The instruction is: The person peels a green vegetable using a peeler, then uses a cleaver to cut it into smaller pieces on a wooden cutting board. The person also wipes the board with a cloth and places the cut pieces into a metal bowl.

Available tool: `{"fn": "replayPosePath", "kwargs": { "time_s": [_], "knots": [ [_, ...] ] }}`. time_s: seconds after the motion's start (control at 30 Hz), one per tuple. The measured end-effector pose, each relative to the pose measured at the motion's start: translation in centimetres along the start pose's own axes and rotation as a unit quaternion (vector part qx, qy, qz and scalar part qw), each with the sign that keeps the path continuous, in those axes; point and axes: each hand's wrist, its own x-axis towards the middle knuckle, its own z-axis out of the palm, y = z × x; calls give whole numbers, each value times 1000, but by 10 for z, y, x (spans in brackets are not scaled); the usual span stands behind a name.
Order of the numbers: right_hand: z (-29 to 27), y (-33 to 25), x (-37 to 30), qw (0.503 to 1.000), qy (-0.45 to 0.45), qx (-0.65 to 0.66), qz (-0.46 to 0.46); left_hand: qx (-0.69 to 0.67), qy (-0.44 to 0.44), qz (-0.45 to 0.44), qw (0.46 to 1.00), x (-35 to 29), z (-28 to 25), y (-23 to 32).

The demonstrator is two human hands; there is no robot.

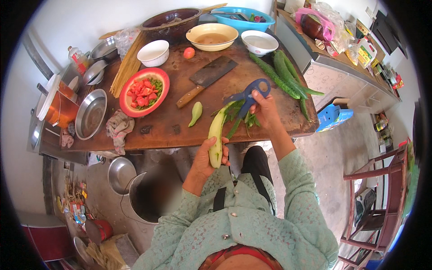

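Person's L hand (208, 157) grips 1 pale cuke (216, 139); R hand (266, 108) grips 1 blue tool (248, 93). Far: 1 cleaver (215, 72), 1 tomato (189, 53). Right: prob. 4 green cukes (272, 74), overlapping.

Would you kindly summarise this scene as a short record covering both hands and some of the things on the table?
Left hand: holds a pale, peeled cucumber
Right hand: holds a blue loop-handled tool, exact type unclear
Cutting tool: cleaver, lying flat, wooden handle
Red-rimmed bowl: chopped tomatoes and green pieces
Unpeeled produce: green cucumbers, right side
Surface: brown wooden table
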Motion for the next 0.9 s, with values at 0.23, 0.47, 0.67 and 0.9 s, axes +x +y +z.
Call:
{"fn": "replayPosePath", "kwargs": {
  "time_s": [0.23, 0.47, 0.67, 0.9],
  "knots": [
    [8, 6, -8, 998, -31, -47, 24, 9, -24, -9, 1000, -9, 6, 0],
    [-51, -11, 25, 990, 109, -80, -50, 20, -9, -22, 1000, -18, 3, -1],
    [-73, -13, 35, 984, 144, -80, -64, 9, 21, -20, 1000, -10, 13, -10],
    [-75, -17, 36, 976, 199, -34, -86, 1, 49, 21, 999, -12, 2, -2]
  ]
}}
